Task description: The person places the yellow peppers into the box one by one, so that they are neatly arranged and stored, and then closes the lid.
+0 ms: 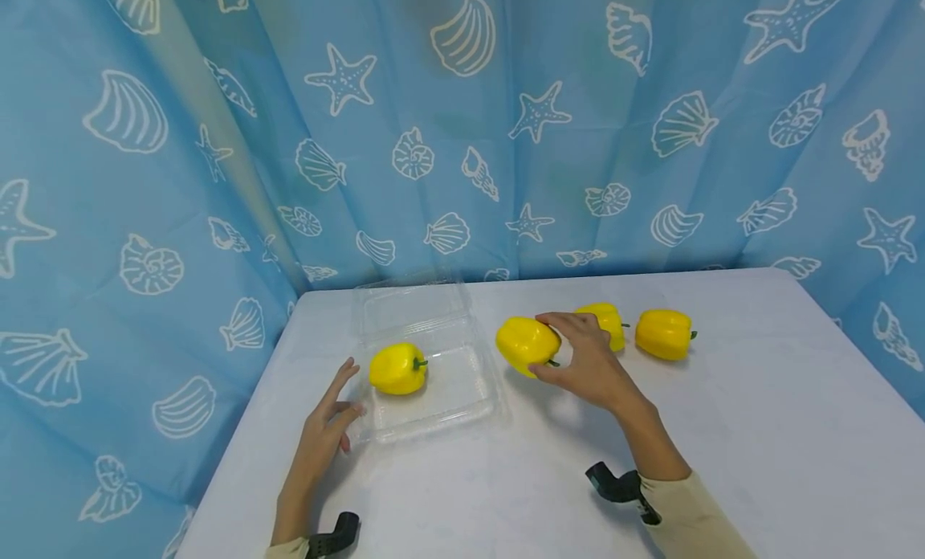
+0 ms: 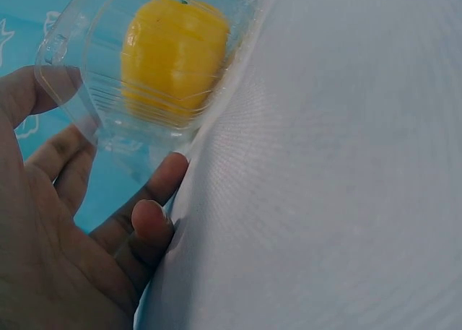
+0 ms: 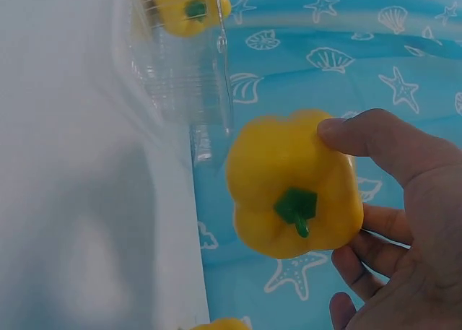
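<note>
My right hand (image 1: 591,365) holds a yellow bell pepper (image 1: 526,344) by its stem end, above the table and to the right of a clear plastic clamshell box (image 1: 451,394). In the right wrist view, the thumb lies on one side of this held bell pepper (image 3: 278,171) and fingers on the other, green stem toward the camera. The box lies with its lid folded back. Another yellow bell pepper (image 1: 397,369) sits in its left part. At the box's left edge is my left hand (image 1: 323,430), fingers loosely spread; in the left wrist view some fingertips (image 2: 68,84) overlap the clear rim.
Two more yellow bell peppers, one (image 1: 605,322) partly behind my right hand and one (image 1: 663,334) further right, stand on the white-covered table (image 1: 780,430). A blue curtain (image 1: 506,141) with white shells and starfish hangs behind the table and along its left side.
</note>
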`<state>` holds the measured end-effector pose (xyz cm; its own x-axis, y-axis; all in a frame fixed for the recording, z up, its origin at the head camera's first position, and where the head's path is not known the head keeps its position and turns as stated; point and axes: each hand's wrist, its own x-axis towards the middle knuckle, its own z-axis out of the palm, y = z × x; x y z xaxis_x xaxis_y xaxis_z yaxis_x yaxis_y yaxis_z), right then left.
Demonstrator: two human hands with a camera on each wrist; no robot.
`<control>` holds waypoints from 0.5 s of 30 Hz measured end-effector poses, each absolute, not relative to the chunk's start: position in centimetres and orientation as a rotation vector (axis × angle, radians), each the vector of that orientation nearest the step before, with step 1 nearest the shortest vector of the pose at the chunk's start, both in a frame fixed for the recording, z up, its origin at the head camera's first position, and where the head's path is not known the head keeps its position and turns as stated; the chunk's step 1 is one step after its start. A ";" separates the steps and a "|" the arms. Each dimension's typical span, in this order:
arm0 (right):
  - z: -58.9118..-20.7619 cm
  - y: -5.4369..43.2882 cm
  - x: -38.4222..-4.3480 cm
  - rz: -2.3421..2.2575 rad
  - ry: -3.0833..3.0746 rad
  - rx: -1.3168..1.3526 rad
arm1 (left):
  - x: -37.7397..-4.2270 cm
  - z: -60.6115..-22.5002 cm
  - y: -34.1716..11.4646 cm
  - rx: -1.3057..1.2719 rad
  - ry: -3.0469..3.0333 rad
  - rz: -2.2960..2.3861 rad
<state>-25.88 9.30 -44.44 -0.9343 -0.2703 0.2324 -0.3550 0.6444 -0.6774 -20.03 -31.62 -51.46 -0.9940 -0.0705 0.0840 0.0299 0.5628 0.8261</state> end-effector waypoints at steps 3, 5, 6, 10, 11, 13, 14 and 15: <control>-44.2 9.0 -26.0 1.177 -2.742 0.534 | -20.0 -51.4 -31.6 0.027 -2.676 -1.423; -44.1 8.8 -26.0 1.176 -2.734 0.546 | -20.1 -51.4 -31.7 0.023 -2.674 -1.424; -44.0 8.7 -26.1 1.175 -2.731 0.553 | -20.1 -51.5 -31.7 0.023 -2.674 -1.422; -44.0 8.3 -26.2 1.175 -2.718 0.578 | -20.1 -51.6 -31.7 0.031 -2.676 -1.425; -44.0 8.2 -26.2 1.176 -2.713 0.584 | -20.1 -51.6 -31.7 0.029 -2.676 -1.426; -44.0 8.1 -26.3 1.177 -2.706 0.591 | -20.1 -51.6 -31.7 0.028 -2.673 -1.430; -44.0 8.0 -26.4 1.176 -2.703 0.595 | -20.1 -51.6 -31.7 0.026 -2.672 -1.433; -44.0 8.0 -26.4 1.172 -2.702 0.596 | -20.1 -51.6 -31.6 0.023 -2.669 -1.433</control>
